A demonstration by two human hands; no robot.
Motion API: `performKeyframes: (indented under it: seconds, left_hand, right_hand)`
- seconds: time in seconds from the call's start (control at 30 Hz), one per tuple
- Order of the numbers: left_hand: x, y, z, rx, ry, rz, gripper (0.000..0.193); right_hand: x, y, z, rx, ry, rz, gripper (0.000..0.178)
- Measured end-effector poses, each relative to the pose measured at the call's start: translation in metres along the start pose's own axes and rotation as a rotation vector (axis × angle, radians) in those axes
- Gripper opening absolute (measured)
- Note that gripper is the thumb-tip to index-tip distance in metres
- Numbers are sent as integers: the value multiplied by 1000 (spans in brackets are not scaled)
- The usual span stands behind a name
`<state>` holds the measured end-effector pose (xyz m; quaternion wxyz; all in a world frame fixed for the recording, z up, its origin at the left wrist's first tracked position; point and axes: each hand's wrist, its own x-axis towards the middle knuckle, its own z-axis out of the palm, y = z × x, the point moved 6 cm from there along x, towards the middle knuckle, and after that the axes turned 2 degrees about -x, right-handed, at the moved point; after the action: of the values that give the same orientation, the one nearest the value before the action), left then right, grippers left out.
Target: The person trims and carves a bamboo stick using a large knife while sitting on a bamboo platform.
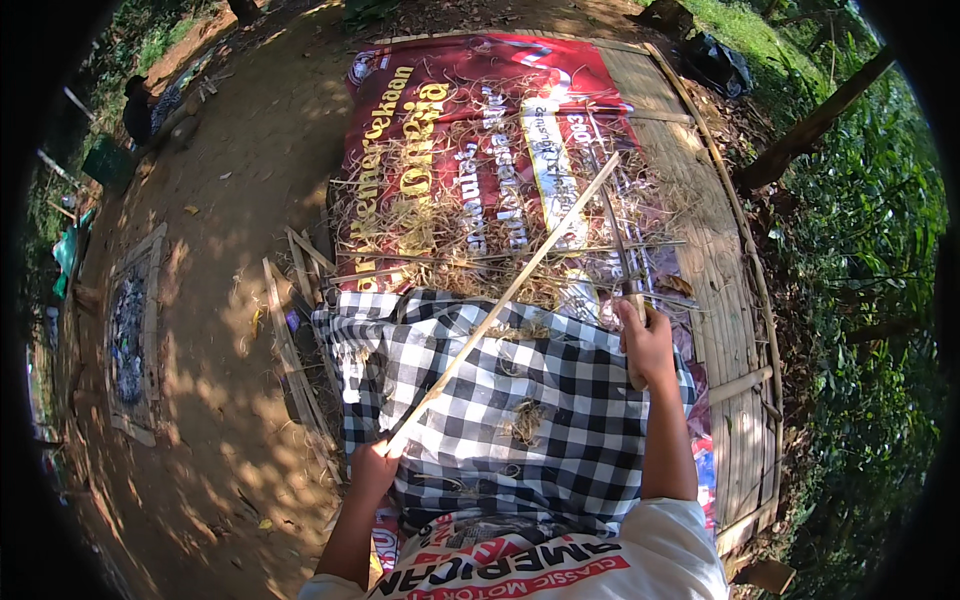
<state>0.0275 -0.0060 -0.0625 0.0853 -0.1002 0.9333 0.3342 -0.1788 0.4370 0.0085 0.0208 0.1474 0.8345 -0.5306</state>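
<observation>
- Pale bamboo strip (505,302): the workpiece, which ran diagonally over the black-and-white checked cloth (560,395) across the lap, its far end above the red banner (460,65).
- Left hand (372,468): closed around the strip's near end, low on the left. Because the rest of the strip projected well beyond this hold, a firm wrist was probably needed to keep it from twisting or springing.
- Right hand (647,345): fingers wrapped about the handle of the long knife (620,245), whose blade pointed forward. Its tip lay just beside the strip's far end; whether they touched could not be told.
- Curled shavings (430,215): scattered over the banner and, in small tufts, on the cloth. They suggested that thinning or smoothing was the step in hand.
- Method, as judged: a shallow blade angle and long, light strokes along the grain would have served best, with the edge directed away from the left hand and the covered legs.
- Support: the bamboo platform (725,290) lay to the right. Bracing the strip would likely have steadied the cut and lessened the risk of gouging.
</observation>
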Motion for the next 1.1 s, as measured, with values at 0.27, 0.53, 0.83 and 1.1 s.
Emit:
performKeyframes:
  seconds: [0.27,0.53,0.83,1.1]
  left_hand:
    - [6,-4,5,-209,-97,41,26]
    - [-6,8,-1,-158,-30,-37,27]
    - [-5,-10,7,-49,-120,-141,31]
    - [3,0,3,-215,-225,-127,31]
  right_hand:
    - [-44,-1,-26,453,70,-7,30]
    - [-69,-59,-2,-416,-154,-488,39]
    - [-58,-48,61,-894,-354,-786,58]
    - [-28,-42,46,-874,-242,-1034,59]
